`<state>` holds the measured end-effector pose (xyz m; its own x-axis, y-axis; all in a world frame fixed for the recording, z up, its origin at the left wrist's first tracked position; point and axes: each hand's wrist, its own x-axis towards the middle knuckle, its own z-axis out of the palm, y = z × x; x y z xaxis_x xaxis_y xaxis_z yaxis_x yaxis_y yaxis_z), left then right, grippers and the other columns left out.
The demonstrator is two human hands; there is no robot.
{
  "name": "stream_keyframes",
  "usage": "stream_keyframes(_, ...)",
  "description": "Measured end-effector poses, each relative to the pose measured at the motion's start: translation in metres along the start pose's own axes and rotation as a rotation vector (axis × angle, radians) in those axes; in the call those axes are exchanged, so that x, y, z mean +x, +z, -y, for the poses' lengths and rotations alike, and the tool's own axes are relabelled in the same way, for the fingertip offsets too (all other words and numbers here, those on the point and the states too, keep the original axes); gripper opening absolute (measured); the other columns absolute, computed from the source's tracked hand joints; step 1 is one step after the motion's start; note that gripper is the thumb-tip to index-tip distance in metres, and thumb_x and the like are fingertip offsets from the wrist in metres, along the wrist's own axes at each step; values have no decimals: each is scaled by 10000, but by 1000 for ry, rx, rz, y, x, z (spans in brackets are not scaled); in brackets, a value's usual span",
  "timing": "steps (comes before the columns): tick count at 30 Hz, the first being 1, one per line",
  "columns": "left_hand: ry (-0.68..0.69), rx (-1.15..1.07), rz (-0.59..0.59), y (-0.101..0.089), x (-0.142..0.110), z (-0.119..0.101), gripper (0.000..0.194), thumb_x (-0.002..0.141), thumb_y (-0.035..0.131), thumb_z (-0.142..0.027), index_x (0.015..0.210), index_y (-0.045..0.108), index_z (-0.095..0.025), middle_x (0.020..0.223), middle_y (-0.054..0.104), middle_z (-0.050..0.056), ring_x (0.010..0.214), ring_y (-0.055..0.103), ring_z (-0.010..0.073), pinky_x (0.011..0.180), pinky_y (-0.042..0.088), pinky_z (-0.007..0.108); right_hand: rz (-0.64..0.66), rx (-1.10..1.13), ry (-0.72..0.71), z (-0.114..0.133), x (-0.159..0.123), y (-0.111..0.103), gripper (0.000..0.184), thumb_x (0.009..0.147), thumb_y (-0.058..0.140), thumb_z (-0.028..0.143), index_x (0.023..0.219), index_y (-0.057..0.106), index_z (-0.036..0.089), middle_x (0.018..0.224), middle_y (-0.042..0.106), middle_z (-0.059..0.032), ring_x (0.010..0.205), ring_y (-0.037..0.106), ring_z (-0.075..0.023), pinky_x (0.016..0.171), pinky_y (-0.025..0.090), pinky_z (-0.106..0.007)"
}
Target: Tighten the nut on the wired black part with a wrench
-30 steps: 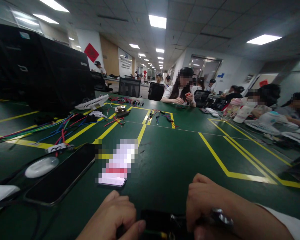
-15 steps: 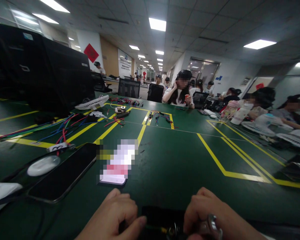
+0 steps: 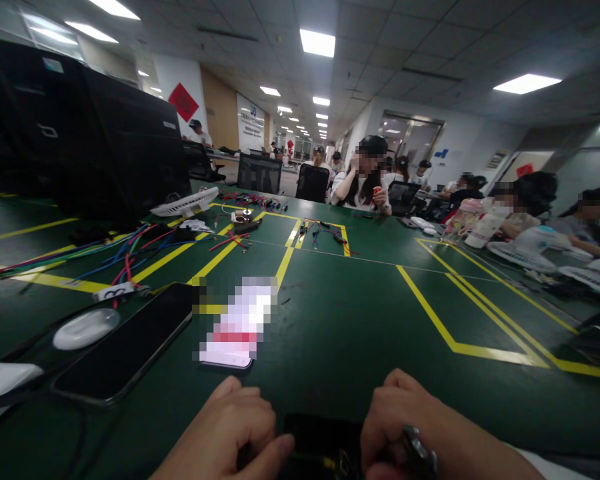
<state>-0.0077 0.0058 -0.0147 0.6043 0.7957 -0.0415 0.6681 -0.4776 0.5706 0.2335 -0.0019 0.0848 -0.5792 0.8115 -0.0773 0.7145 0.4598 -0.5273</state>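
My left hand (image 3: 240, 427) rests at the lower edge with its fingers curled in and its thumb pointing right, close beside a dark flat thing (image 3: 323, 433) between my hands. Whatever those fingers hold is hidden. Closed around a shiny metal tool (image 3: 420, 450) is my right hand (image 3: 397, 423); the tool's curved end sticks out on the right, and its kind is unclear. Below the right fingertips, small metal and yellow bits show in dim light. Just beyond my left hand lies a phone with a lit screen (image 3: 240, 327).
A dark-screened phone (image 3: 130, 340) and a white mouse-like object (image 3: 87, 329) lie at left. Coloured wires (image 3: 125, 250) and a small motor (image 3: 245, 217) lie farther back. Black computer cases (image 3: 90, 133) stand far left. Yellow tape (image 3: 425, 303) marks the green table. A person (image 3: 363, 183) sits opposite.
My right hand has shifted slightly left and up, and the metal tool in it has turned, showing less of its curved end. My left hand stays nearly still.
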Motion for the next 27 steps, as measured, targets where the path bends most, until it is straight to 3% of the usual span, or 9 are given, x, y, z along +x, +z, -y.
stream_keyframes(4, 8, -9, -1, 0, 0, 1, 366, 954, 448, -336, 623, 421, -184, 654, 557, -43, 712, 568, 158, 791, 355, 328, 59, 2, -63, 0, -4, -6, 161, 923, 672, 414, 869, 701, 266, 744, 671, -9, 752, 607, -204, 806, 451, -335)
stream_keyframes(7, 9, 10, -21, 1, 1, 1, 365, 954, 450, -323, 619, 418, -184, 649, 554, -44, 704, 567, 152, 776, 357, 316, 86, 0, -115, -5, -10, -5, 83, 923, 672, 233, 840, 674, 235, 759, 673, 0, 746, 599, -181, 807, 436, -320)
stream_keyframes(11, 18, 11, -17, 2, 2, 2, 371, 960, 457, -330, 621, 438, -181, 652, 574, -46, 707, 578, 149, 777, 351, 315, 79, 28, -217, -9, -11, -6, 153, 844, 704, 36, 806, 647, 173, 797, 691, 7, 730, 587, -133, 775, 417, -275)
stream_keyframes(21, 14, -10, 17, 2, -1, 5, 376, 961, 459, -337, 618, 451, -183, 668, 614, -43, 722, 588, 153, 806, 353, 325, 191, 98, -307, -20, -2, -16, 119, 842, 727, 19, 816, 699, 131, 787, 715, -14, 782, 655, -132, 910, 398, -320)
stream_keyframes(27, 9, -14, -25, 3, 0, 4, 374, 945, 468, -342, 609, 432, -182, 626, 552, -54, 678, 576, 143, 813, 356, 328, 238, 81, -347, -19, 6, -21, 63, 870, 703, 62, 863, 701, 125, 831, 739, -33, 807, 661, -149, 860, 401, -334)
